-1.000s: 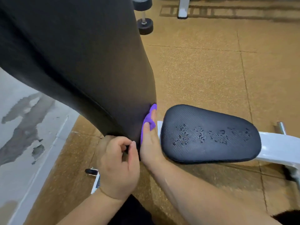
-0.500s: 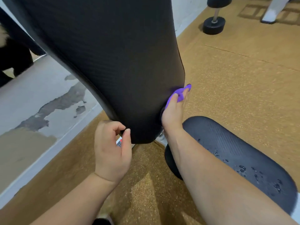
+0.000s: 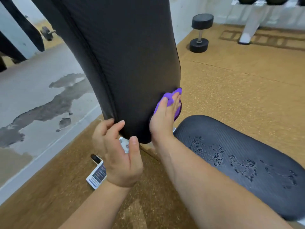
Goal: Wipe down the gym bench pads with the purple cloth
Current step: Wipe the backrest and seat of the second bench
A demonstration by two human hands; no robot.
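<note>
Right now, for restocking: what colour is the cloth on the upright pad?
The cloth is purple; head view shows it.

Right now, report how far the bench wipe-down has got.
Done: the upright back pad shows no droplets. In hand: the right hand presses the purple cloth on its lower right edge while the left hand touches its bottom end. Left: the seat pad, with water droplets across it, no cloth on it yet.
</note>
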